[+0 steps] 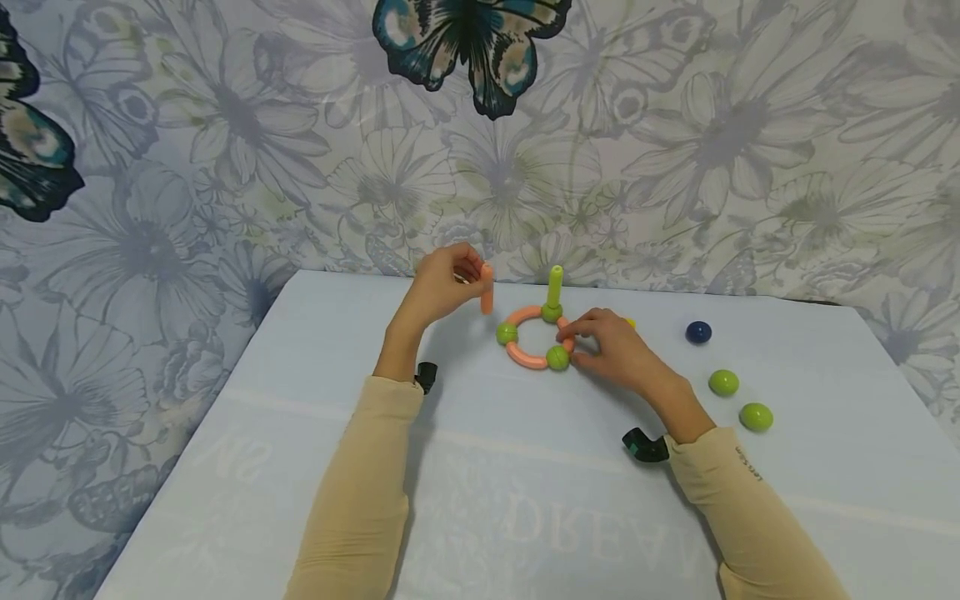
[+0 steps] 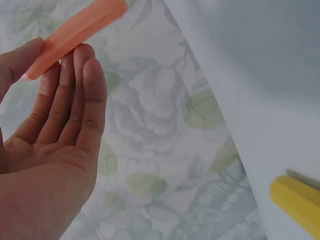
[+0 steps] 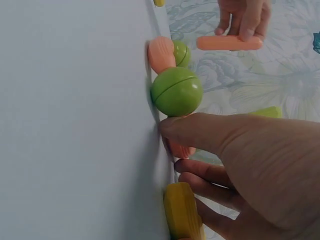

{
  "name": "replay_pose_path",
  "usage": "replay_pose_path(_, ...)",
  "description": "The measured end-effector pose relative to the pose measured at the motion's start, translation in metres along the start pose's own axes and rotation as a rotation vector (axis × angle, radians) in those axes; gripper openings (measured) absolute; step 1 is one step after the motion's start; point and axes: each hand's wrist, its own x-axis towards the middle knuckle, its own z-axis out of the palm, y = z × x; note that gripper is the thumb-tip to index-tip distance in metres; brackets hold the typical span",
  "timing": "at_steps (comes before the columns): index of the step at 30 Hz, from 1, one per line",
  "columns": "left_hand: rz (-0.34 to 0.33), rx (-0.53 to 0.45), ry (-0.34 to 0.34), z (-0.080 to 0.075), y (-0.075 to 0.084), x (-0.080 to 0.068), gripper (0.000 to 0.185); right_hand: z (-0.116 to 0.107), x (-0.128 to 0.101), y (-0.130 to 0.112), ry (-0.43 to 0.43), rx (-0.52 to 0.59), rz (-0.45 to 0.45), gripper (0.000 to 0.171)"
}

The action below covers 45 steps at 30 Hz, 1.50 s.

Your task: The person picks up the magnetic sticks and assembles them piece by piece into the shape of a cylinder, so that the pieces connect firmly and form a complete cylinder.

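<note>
My left hand (image 1: 468, 271) is raised over the table's far edge and pinches a straight orange stick (image 1: 487, 298) between thumb and fingers; in the left wrist view the stick (image 2: 75, 32) lies across the fingertips. A ring (image 1: 525, 357) of orange curved pieces joined by green balls (image 1: 557, 357) lies on the table, with a green stick (image 1: 555, 286) upright on its far ball. My right hand (image 1: 581, 346) grips the ring's right orange segment (image 3: 180, 149), thumb beside a green ball (image 3: 177, 91). A yellow stick (image 3: 182, 212) lies under its fingers.
On the white tablecloth (image 1: 480, 467), right of the ring, lie a dark blue ball (image 1: 698, 332) and two loose green balls (image 1: 723, 382) (image 1: 755, 417). A floral wall with butterflies (image 1: 472, 42) rises right behind the table's far edge.
</note>
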Motion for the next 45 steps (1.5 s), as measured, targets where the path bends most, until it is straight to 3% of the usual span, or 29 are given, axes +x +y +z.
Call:
replay_pose_path(7,0.050,0.010,-0.032,0.018,0.010,0.003,0.016,0.003,0.001,0.001,0.016,-0.006,0.040,0.028)
replay_pose_path(15,0.100,0.009,-0.045,0.022,0.018,0.003,0.015,0.003,0.001,0.001,0.027,-0.008,0.045,0.027)
replay_pose_path(23,0.054,0.060,-0.233,0.028,0.002,0.004,0.011,0.004,0.001,-0.001,0.023,-0.007,0.046,0.026)
replay_pose_path(33,0.018,0.068,-0.310,0.029,-0.004,0.004,0.022,0.002,0.002,-0.001,0.011,-0.044,0.040,0.046)
replay_pose_path(39,-0.031,0.140,-0.300,0.018,-0.007,0.004,0.017,0.003,0.002,0.002,0.025,0.013,-0.020,0.034)
replay_pose_path(45,-0.162,0.240,-0.196,-0.014,-0.022,-0.004,0.017,0.003,0.003,0.003,0.039,0.027,-0.020,0.030)
